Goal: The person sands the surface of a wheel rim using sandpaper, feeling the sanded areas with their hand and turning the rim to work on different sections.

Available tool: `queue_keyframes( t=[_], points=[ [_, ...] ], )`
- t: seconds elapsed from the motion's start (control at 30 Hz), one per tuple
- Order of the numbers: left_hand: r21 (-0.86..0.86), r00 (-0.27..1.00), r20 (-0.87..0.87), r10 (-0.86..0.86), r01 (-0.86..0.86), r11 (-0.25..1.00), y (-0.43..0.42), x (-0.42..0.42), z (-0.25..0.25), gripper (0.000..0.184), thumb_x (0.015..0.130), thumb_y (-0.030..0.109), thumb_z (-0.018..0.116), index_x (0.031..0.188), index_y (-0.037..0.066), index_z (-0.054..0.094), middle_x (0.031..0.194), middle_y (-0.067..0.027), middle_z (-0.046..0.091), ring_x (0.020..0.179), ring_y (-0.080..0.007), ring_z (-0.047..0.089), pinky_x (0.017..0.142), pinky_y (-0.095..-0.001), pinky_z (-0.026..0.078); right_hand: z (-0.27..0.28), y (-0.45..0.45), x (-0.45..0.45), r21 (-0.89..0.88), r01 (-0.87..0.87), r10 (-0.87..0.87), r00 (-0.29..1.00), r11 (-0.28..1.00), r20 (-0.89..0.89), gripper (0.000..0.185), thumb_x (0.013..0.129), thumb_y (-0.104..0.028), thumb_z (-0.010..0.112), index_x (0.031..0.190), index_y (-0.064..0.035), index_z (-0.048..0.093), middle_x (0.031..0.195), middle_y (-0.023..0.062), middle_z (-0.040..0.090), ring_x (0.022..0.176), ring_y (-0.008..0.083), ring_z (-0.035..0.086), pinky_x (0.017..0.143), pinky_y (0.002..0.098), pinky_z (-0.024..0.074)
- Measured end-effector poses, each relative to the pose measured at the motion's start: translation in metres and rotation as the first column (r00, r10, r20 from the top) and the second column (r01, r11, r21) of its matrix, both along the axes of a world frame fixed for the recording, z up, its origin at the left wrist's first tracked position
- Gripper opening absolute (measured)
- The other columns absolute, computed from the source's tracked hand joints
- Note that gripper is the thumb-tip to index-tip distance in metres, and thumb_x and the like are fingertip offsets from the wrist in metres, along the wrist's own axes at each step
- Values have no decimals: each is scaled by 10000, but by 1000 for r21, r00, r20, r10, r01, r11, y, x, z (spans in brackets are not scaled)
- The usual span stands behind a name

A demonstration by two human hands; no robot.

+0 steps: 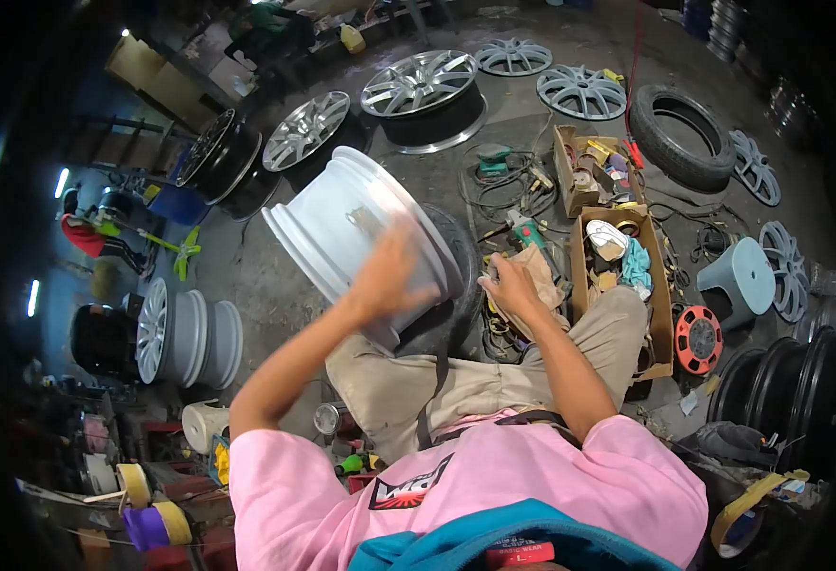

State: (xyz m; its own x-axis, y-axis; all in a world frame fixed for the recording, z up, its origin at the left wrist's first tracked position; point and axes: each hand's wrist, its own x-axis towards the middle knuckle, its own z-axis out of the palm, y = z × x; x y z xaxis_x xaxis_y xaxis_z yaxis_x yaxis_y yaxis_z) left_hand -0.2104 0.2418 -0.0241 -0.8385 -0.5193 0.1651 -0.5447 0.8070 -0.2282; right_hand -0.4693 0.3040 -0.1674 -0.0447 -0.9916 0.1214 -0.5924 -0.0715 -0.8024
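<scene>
A white-grey wheel rim (pixel 327 224) lies tilted on its side in front of me, against a black tyre (pixel 461 249) on the floor. Over the barrel of the rim is my left hand (pixel 391 271), smeared by motion, its thumb apart from the fingers. A small brownish patch (pixel 364 222) shows on the rim by those fingertips; its kind is unclear. To the right of the tyre, my right hand (pixel 513 288) hovers by crumpled brown paper (pixel 538 271), fingers bent and apart, with nothing visible in them.
Cardboard boxes (pixel 662 324) of supplies stand at the right, beside a green power tool (pixel 526 228) and cables. More rims (pixel 422 86) line the back, with a loose tyre (pixel 681 138). A blue stool (pixel 739 284) is further right. A person in red (pixel 83 231) is far left.
</scene>
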Motion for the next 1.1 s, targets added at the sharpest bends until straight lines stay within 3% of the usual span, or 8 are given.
queue_keyframes(
  t=[0.07,0.1,0.17,0.23,0.3,0.5,0.87,1.1],
  points=[
    [617,970,171,-173,32,786,45,1,-24,619,961,495,662,1302,-22,652,1483,-249,545,1384,-454,495,1189,-507,375,-6,0,1,14,6,-6,1000,1000,-13,308,862,-196,777,975,-2,566,884,245,690,908,481,672,770,527,524],
    [616,970,172,-171,29,787,47,1,-26,619,961,495,662,1302,-22,652,1483,-249,545,1384,-454,495,1189,-507,375,-11,-1,1,37,-8,8,1000,999,1,307,857,-178,776,998,-5,565,913,254,693,928,490,668,783,533,524],
    [472,982,-62,-179,187,861,51,1,-30,419,980,392,673,1193,35,725,1366,-194,644,1282,-414,586,1112,-495,464,-21,-1,2,63,-17,17,1000,998,15,310,853,-160,775,1022,-8,563,941,264,697,948,499,665,795,540,524],
    [474,964,-213,162,-44,879,23,-2,6,430,978,361,689,1256,33,695,1371,-216,623,1273,-402,591,1075,-474,494,-26,-1,7,64,-67,67,998,996,8,330,839,-128,775,1066,-21,559,969,273,693,981,506,658,812,555,518],
    [136,932,-314,183,-147,980,-24,2,33,477,986,368,680,1302,12,660,1427,-216,587,1293,-393,582,1090,-463,483,-31,-5,11,69,-74,74,997,995,-5,321,840,-113,762,1076,-27,561,974,271,693,987,503,657,815,554,517],
    [-33,961,-105,255,-259,965,-71,11,10,946,983,567,603,1544,-137,317,1648,-304,282,1537,-460,261,1254,-512,246,-26,3,9,-41,-133,133,991,990,9,251,860,-73,679,1085,-44,572,979,251,696,998,485,662,824,549,520],
    [-38,949,-44,311,-313,949,-55,-5,0,945,977,540,620,1565,-125,297,1668,-285,249,1558,-435,231,1254,-515,247,-21,2,22,-9,-100,100,993,995,56,225,849,1,601,1069,-48,604,1106,235,597,1048,480,624,873,530,520],
    [-135,925,2,379,-375,917,-22,-23,-27,951,969,552,618,1561,-125,309,1661,-299,258,1557,-421,243,1262,-525,213,6,-8,24,-268,12,30,988,963,150,194,808,8,632,1002,1,640,1121,222,537,986,470,623,837,519,521]
  ],
)
